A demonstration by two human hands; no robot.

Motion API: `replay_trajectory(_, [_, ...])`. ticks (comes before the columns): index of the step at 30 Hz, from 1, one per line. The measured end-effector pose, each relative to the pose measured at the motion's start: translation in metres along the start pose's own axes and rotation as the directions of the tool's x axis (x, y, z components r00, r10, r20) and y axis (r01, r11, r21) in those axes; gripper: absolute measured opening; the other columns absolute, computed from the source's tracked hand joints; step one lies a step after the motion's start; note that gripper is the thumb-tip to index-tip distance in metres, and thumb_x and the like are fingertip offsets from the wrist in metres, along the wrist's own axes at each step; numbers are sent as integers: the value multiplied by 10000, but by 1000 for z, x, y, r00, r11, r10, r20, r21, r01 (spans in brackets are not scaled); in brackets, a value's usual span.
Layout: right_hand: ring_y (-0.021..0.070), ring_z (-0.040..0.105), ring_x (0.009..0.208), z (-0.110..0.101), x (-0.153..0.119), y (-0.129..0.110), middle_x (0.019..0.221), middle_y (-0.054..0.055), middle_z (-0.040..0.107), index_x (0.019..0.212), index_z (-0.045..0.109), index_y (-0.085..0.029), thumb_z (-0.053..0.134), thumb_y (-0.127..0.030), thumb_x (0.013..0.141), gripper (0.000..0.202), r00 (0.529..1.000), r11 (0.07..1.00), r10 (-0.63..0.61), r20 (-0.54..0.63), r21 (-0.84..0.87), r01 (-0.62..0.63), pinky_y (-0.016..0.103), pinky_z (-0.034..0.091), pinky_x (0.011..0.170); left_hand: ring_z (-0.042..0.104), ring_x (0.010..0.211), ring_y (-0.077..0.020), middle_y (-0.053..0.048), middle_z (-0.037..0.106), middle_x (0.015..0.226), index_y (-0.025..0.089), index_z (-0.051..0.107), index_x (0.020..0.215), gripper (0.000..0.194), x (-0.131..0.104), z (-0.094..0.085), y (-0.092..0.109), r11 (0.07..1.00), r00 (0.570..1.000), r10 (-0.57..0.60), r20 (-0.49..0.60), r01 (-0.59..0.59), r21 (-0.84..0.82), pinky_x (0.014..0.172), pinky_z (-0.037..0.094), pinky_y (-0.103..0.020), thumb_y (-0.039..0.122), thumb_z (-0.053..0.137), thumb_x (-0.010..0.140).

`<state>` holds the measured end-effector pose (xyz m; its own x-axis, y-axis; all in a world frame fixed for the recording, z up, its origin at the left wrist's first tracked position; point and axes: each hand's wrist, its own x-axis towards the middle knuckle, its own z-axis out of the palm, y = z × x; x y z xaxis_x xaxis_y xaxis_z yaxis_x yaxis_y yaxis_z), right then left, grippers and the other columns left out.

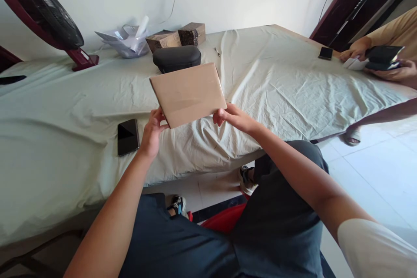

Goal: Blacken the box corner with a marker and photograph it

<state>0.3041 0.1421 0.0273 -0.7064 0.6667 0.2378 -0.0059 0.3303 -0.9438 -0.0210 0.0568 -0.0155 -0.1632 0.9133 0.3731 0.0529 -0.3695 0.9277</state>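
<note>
Between my two hands a flat brown cardboard box (189, 93) is held up, tilted, above the cloth-covered table. My left hand (154, 132) grips its lower left corner, with some fingers hidden behind it. At the lower right corner my right hand (233, 116) is closed on the box, thumb in front. Just behind the box lies a black zip case (177, 57). A black smartphone (128, 137) rests on the cloth to the left of my left hand.
Two patterned boxes (192, 34) and a clear plastic bag (125, 43) stand by the wall. A dark red fan (48, 13) is at far left. On the right a co-worker's hands (358, 50) hold a dark object near another phone (325, 53). The table's cloth (276, 91) is wrinkled.
</note>
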Motion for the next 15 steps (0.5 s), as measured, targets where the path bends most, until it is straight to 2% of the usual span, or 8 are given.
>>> replay_trajectory(1, [164,700,858,2,-1,-1,1002,50,734,1298,757,-187,682,-953,1004,824,1000,1000,-16,-5,-1,16,284,607,791,719,1352,-352,-146,742,1380,291,830,1343,723,0,1,3,998,999,-32,-8,31,-46,1051,691,-491,891,645,986])
replay_trajectory(3, [180,714,935,7,-2,-1,1179,74,728,1656,596,-225,627,-923,1058,920,999,999,-33,-30,-17,33,299,629,811,689,1446,-394,-160,769,1426,282,818,1295,745,-1,4,9,977,993,-118,-26,112,-179,1103,674,-544,926,643,963])
replay_trajectory(5, [212,710,1015,11,-2,1,1356,114,689,1819,403,-275,561,-923,1084,993,992,990,-105,-70,-104,97,341,650,844,704,1440,-427,-163,792,1428,282,799,1281,730,-2,6,14,911,964,-262,-46,232,-341,1084,682,-606,918,633,964])
replay_trajectory(7, [253,677,1078,15,-1,1,1418,138,634,1841,361,-285,567,-938,1066,1035,958,931,-276,-82,-271,245,417,662,933,737,1390,-446,-157,806,1428,289,780,1320,644,-4,10,16,790,899,-437,-23,372,-488,1035,694,-662,828,605,1013])
replay_trajectory(8, [269,657,1089,17,-1,0,1391,137,614,1829,383,-274,568,-949,1055,1043,925,874,-376,-65,-357,330,459,658,980,752,1367,-448,-154,811,1430,291,771,1350,586,-4,12,17,719,860,-511,14,436,-542,1014,698,-677,754,591,1039])
replay_trajectory(11, [291,621,1092,22,-1,-10,1249,109,560,1758,478,-247,430,-955,1093,973,830,724,-557,-9,-494,481,554,634,1062,781,1318,-418,-152,827,1409,261,763,1385,463,-5,21,18,542,758,-634,155,578,-610,969,720,-634,522,534,1079])
replay_trajectory(13, [291,616,1091,23,-2,-21,1212,101,549,1672,561,-242,361,-926,1124,898,824,721,-567,-23,-498,482,564,636,1062,768,1352,-416,-163,822,1438,236,762,1392,475,-5,29,20,503,733,-640,229,625,-596,960,723,-626,484,495,1088])
replay_trajectory(15, [297,625,1141,23,-3,-32,1241,111,559,1549,653,-245,378,-904,1134,825,866,787,-491,-98,-476,392,549,638,1078,735,1415,-445,-166,799,1505,239,758,1405,511,-3,35,20,534,745,-610,269,638,-554,952,715,-673,528,494,1078])
